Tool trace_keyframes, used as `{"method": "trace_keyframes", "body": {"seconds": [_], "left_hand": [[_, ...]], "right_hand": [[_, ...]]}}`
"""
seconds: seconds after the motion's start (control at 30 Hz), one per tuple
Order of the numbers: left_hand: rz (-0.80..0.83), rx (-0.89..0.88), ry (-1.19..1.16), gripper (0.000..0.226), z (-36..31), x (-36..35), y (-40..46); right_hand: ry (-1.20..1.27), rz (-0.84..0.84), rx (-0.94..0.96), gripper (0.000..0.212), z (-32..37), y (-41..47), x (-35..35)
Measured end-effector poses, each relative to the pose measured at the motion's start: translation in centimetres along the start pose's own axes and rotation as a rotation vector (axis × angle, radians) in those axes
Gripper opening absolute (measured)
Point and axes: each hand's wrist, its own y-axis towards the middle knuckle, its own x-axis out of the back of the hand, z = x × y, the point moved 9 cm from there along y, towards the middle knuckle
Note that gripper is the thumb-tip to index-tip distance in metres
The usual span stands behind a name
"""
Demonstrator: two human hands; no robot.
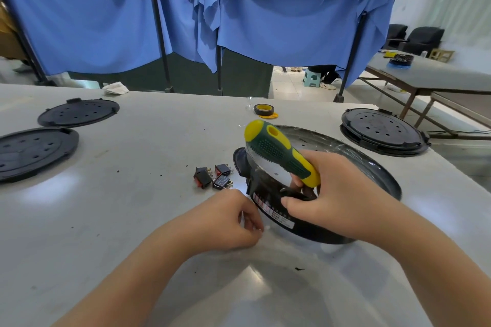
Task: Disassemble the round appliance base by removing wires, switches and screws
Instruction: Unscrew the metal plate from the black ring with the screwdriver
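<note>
The round appliance base (372, 167), black with a shiny metal inside, lies tilted on the grey table to the right of centre. My right hand (334, 194) grips a green-and-yellow screwdriver (276, 148) and holds the near black rim of the base; the screwdriver's tip is hidden behind the hand. My left hand (228, 220) rests on the table beside the base's near-left edge, fingers curled as if pinching something tiny that I cannot make out. Three removed black rocker switches (212, 176) lie just left of the base.
Two black round cover plates (77, 113) (32, 151) lie at the left, another base (382, 130) at the far right. A roll of black tape (264, 109) sits behind. Blue curtains hang past the table's far edge; a second table stands at the right.
</note>
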Motion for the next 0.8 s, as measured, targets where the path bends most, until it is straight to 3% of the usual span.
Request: {"method": "trace_keyframes", "body": {"seconds": [0.4,0.6,0.8], "left_hand": [[-0.263,0.274,0.137,0.013,6.3,7.4,-1.7],[-0.275,0.326,0.149,0.007,7.4,7.1,-1.5],[-0.278,0.304,0.186,0.028,6.9,6.9,-1.2]], "right_hand": [[-0.015,0.083,-0.031,0.019,-0.5,-0.3,-1.9],[-0.037,0.102,-0.054,0.018,-0.8,-0.7,-3.1],[-0.053,0.145,-0.074,0.018,-1.5,-1.0,-4.3]]}}
